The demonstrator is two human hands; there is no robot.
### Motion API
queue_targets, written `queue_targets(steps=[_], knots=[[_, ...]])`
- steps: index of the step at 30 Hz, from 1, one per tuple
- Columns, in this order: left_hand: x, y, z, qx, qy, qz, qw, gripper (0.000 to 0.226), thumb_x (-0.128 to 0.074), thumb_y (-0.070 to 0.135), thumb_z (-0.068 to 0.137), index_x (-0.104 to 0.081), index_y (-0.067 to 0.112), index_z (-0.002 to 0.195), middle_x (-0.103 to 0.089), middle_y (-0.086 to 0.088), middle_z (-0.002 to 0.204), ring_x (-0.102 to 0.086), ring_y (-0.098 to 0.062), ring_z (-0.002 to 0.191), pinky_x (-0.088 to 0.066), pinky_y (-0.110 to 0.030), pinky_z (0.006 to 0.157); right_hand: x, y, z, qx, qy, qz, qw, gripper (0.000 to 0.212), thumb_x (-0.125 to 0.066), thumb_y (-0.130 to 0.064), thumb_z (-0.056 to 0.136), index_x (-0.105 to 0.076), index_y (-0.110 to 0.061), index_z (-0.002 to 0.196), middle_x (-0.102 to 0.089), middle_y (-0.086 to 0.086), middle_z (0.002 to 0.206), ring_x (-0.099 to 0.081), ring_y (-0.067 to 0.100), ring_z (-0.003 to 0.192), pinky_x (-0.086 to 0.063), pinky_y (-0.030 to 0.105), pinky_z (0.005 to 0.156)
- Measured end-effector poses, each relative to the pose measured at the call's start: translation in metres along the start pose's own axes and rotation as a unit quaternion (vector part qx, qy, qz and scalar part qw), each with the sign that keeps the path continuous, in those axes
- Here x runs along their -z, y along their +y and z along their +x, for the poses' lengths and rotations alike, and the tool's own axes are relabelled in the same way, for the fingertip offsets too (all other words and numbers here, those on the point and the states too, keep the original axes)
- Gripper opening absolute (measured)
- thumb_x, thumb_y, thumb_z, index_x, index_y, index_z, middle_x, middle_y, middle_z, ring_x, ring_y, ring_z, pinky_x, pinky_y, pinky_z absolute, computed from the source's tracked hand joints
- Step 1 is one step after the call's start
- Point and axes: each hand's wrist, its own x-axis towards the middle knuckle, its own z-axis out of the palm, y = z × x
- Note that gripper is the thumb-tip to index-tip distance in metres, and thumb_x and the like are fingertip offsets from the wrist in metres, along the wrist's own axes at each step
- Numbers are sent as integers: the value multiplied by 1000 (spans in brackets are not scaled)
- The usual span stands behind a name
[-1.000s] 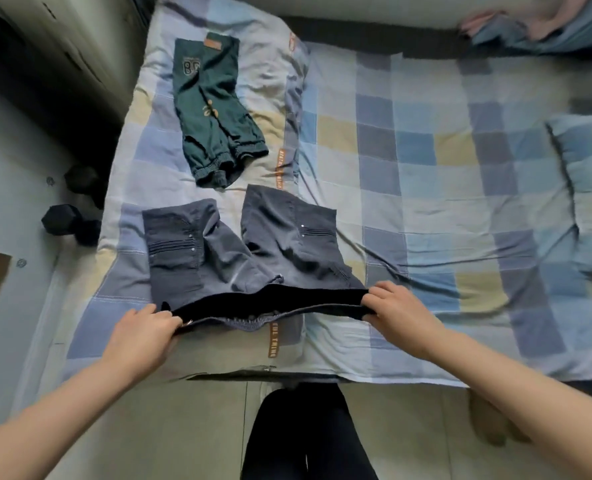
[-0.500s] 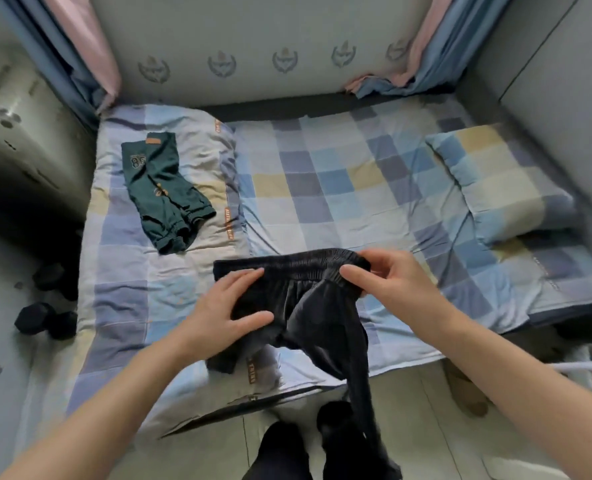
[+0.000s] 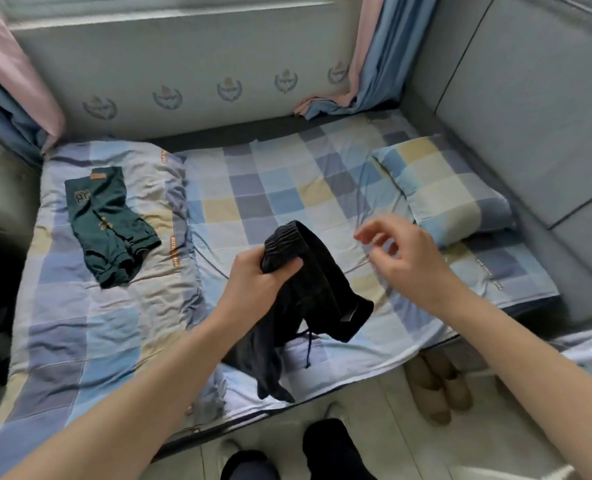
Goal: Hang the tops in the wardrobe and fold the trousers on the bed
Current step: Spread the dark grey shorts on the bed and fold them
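Left hand (image 3: 253, 282) grips the black trousers (image 3: 308, 289) by the bunched waistband, fingers curled round it; the legs hang down over the near edge of the bed (image 3: 90, 341). Right hand (image 3: 403, 261) is off the cloth, fingers loose and spread, holding nothing. Green trousers (image 3: 109, 223) lie folded on the left of the bed, well apart. To do this step well, I'd say: right hand takes the other end of the waistband, pull it taut, lay flat on the bare checked sheet, legs aligned, then fold. Keep the drawstring (image 3: 310, 344) tucked in.
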Motion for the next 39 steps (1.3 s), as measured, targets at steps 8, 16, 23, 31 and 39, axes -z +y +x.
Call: queue_targets(steps=[8,16,23,31,39], knots=[[-42,42,16,73,-7,-57,996,8,-74,16,84,-73,14,91,-76,0,87,-73,-16,83,-54,-24,71,-25,120,-41,12,-287,-144,947,48,-59,-36,88,-40,-29,131,-55,-5,124,-48,17,116,-39,33,97],[16,58,15,76,-103,-100,987,53,-96,44,35,-79,25,81,-76,-1,92,-72,-18,92,-57,-26,74,9,176,-5,304,-275,-326,852,83,-50,-52,88,0,-29,150,-61,-6,108,-60,12,105,-16,59,113],[56,64,17,133,-203,-122,963,57,-100,34,18,-78,16,68,-74,-5,76,-73,-18,72,-57,-25,62,-7,158,54,516,-321,-427,670,36,-59,-13,64,-57,-16,100,-61,-1,91,-58,24,101,-18,61,107],[124,25,38,110,-104,-38,988,62,-97,50,30,-77,24,83,-75,-4,91,-71,-19,88,-57,-30,77,-47,148,54,556,-345,-428,624,21,-58,-12,74,-55,-23,91,-68,-4,93,-46,25,132,-12,61,109],[186,-40,71,-197,-46,365,909,67,-70,5,86,-40,47,128,-61,19,96,-62,-7,81,-53,-34,79,-39,115,115,464,-201,-366,781,19,-56,-23,94,-44,-19,79,-48,-7,64,-58,15,69,-27,50,102]])
